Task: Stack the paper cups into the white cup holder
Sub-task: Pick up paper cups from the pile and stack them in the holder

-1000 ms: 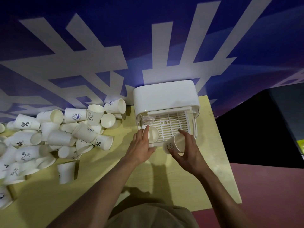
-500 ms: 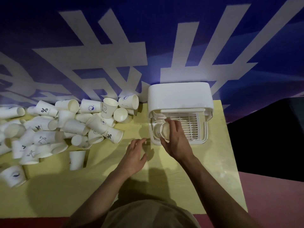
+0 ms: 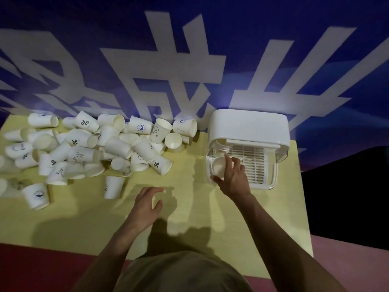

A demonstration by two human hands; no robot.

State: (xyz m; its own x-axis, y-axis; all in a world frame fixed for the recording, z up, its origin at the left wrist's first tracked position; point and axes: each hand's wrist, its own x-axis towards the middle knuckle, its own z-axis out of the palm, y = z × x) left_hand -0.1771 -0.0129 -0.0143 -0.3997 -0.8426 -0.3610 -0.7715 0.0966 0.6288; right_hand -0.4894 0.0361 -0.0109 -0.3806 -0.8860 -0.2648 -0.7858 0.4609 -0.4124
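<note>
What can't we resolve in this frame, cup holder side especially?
- Head view: how many cups sit nested in the cup in the white cup holder; only the top rim shows.
- Whether the right hand touches that cup; its fingers cover the near rim.
- Holder interior under its lid: hidden.
- Pile of paper cups: the count is unclear because of overlap, and the left edge cuts it off.
- Left hand is motion-blurred.
</note>
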